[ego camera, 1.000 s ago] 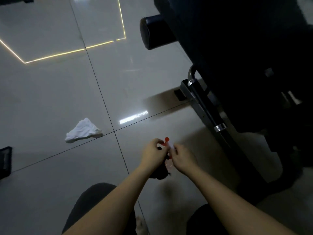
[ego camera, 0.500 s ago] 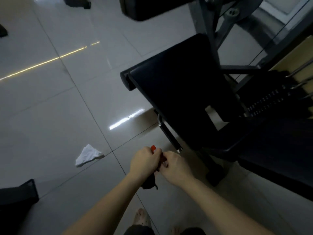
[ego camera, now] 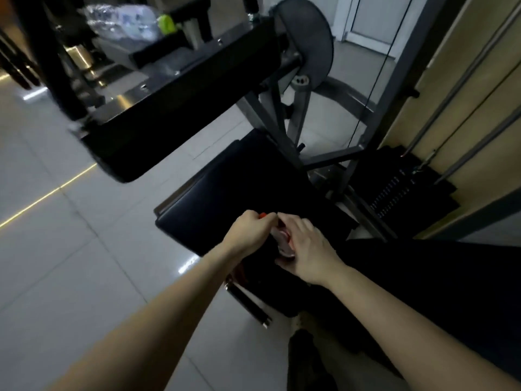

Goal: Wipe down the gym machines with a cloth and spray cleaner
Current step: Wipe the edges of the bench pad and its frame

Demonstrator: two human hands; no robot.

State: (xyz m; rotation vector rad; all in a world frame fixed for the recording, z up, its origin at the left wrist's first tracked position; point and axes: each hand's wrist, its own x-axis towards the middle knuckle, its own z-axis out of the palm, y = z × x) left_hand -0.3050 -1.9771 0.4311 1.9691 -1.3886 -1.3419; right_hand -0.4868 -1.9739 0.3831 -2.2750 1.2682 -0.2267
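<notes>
Gym – padded machine bench [ego camera: 225,198], weight stack [ego camera: 400,190], cable pulley wheel [ego camera: 307,46], tiled floor [ego camera: 56,249].

1. I can read nothing here — no brand, number or sign.
2. The weight stack [ego camera: 394,193] shows rows of pale marks, too small to read.
3. The wrapped bottles [ego camera: 127,21] have blue labels, blurred.

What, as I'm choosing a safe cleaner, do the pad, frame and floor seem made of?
Pad: likely vinyl or leatherette, black and smooth, with a soft sheen along its edge.
Frame: apparently painted metal, matte grey, in straight tubes.
Floor: glossy tile, probably ceramic, with grout lines and light reflections.
</notes>
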